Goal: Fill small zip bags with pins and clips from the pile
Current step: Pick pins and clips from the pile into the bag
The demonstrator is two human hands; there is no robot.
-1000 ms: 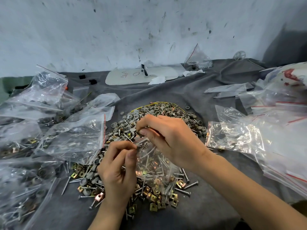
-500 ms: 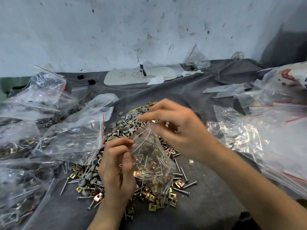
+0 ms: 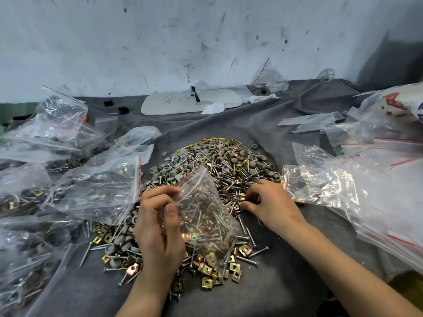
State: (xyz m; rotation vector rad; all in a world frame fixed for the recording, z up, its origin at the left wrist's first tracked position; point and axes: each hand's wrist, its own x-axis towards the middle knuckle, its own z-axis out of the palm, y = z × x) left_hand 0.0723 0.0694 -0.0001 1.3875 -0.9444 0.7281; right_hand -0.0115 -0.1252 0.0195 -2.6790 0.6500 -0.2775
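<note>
Two hands were over the grey-clothed counter [image 3: 286, 284]. The left hand [image 3: 160, 229] pinched the small zip bag [image 3: 206, 216] by its left edge, thumb and fingers [image 3: 158, 192] clamped on the plastic. The bag, partly filled with pins and clips, stood on the near side of the pile [image 3: 229, 163]. The right hand [image 3: 270, 202] rested at the pile's right edge, its fingers curled among loose pieces; whether they held any could not be told. Filled bags [image 3: 96, 186] lay left, empty bags [image 3: 332, 186] right.

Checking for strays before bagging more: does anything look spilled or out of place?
Yes: one grey cap lies alone on the grey cloth, just past the pile's far right edge, and another off its left edge. Nothing looks damaged.
</note>
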